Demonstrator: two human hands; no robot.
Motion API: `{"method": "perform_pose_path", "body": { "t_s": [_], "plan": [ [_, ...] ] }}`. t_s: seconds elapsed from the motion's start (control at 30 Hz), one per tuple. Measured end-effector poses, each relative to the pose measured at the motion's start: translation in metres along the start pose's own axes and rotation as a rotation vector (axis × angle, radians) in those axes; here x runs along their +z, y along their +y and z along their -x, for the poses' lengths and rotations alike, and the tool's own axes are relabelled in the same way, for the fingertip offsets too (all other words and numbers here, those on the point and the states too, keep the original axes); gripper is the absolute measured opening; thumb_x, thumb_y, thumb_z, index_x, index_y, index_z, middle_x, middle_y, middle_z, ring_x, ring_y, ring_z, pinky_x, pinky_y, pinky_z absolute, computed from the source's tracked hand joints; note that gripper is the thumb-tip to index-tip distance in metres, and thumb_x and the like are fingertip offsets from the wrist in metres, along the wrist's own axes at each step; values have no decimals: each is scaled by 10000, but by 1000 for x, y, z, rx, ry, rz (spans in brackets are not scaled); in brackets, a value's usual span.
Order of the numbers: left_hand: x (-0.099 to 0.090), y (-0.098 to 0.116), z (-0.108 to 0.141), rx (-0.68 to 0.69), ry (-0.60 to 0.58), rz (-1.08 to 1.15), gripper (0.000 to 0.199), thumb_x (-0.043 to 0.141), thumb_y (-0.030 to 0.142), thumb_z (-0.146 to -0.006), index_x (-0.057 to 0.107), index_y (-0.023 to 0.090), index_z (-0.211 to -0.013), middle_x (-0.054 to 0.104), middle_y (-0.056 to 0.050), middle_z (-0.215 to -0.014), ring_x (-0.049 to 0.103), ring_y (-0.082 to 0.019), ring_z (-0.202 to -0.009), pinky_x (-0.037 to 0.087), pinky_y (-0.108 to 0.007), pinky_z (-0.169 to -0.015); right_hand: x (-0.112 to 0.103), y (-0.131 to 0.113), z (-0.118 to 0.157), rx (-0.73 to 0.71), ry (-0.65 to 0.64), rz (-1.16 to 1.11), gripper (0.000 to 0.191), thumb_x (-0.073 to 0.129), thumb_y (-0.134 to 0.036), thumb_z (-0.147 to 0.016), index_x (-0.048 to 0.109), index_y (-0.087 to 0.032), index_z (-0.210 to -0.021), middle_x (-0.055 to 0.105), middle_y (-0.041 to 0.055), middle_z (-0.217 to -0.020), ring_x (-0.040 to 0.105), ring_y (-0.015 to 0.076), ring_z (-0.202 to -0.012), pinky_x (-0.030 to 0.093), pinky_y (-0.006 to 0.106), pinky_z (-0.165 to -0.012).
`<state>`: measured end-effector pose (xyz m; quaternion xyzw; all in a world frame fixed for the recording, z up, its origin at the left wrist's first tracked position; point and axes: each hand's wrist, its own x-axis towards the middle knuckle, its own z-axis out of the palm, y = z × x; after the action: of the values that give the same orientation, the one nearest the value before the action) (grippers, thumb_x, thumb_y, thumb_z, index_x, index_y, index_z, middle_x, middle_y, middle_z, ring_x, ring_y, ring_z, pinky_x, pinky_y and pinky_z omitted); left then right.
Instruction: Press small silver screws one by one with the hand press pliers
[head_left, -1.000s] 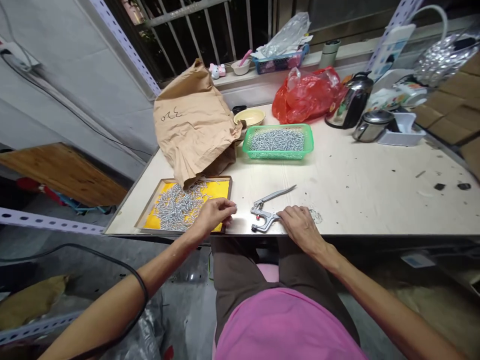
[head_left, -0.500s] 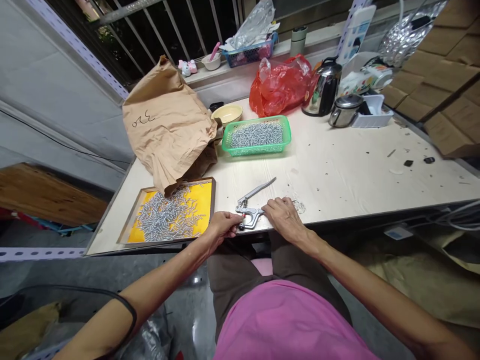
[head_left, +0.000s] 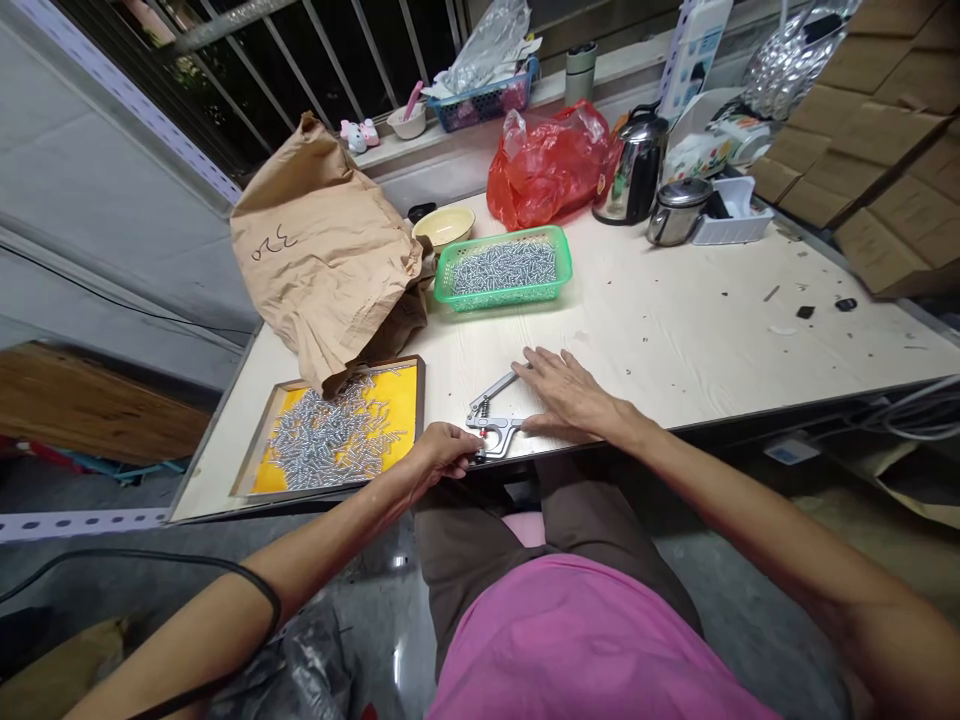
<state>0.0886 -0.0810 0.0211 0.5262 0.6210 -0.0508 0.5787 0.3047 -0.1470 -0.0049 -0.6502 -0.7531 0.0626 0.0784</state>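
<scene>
The metal hand press tool lies on the table near its front edge, its upper lever raised. My left hand is closed in a pinch at the tool's left end, beside a small red part; what its fingertips hold is too small to make out. My right hand is spread, its fingers on the raised lever and its thumb by the lower handle. Left of the hands, a shallow tray with a yellow bottom holds many small metal pieces. Behind the tool, a green basket holds more small metal pieces.
A large brown paper bag overhangs the tray's back edge. Behind the basket are a cream bowl and a red plastic bag. A kettle and a metal pot stand at the back right. Small scraps lie at the right.
My right hand has opened from the lower handle and reached up to the raised lever. My left hand stays at the tool's left end. The view has shifted slightly.
</scene>
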Motion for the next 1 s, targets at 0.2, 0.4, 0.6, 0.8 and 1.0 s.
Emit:
{"method": "perform_pose_path", "body": {
  "t_s": [0.2,0.4,0.6,0.8,1.0],
  "plan": [
    [2,0,5,3,23,-7,287,796,325,-593,606,116,-642,480,61,-419,410,-40,-368,363,-175,-384,-9,8,-19,-75,-138,39,936,681,-661,-616,416,-115,-1328,498,194,-1277,405,353,-1190,224,558,-1011],
    [2,-1,4,-13,22,-14,311,795,354,-594,629,114,-703,489,56,-442,426,-50,-390,389,-189,-415,-14,-1,-14,-72,-142,66,698,715,-570,-658,552,-98,-1145,583,161,-1104,467,319,-1059,290,492,-942],
    [0,-13,7,295,257,-419,313,568,435,-812,616,143,-712,576,-19,-616,521,-117,-521,443,-266,-530,-21,-11,-2,-80,-120,76,396,693,-428,-759,601,-113,-982,607,123,-1032,489,274,-1017,292,427,-920],
    [18,-1,5,965,363,-900,357,575,343,-828,571,159,-1133,578,-116,-1139,507,-247,-1062,447,-377,-866,-18,-15,4,-75,-87,84,354,658,-389,-796,586,-112,-1005,596,126,-1036,487,259,-999,318,391,-866],
    [33,23,-13,1118,206,-1096,495,565,271,-808,432,134,-1265,487,-155,-1287,441,-276,-1164,359,-466,-984,-17,-11,7,-55,-120,30,506,698,-386,-738,535,-110,-1129,575,139,-1084,480,264,-1001,381,350,-784]
  ]
}}
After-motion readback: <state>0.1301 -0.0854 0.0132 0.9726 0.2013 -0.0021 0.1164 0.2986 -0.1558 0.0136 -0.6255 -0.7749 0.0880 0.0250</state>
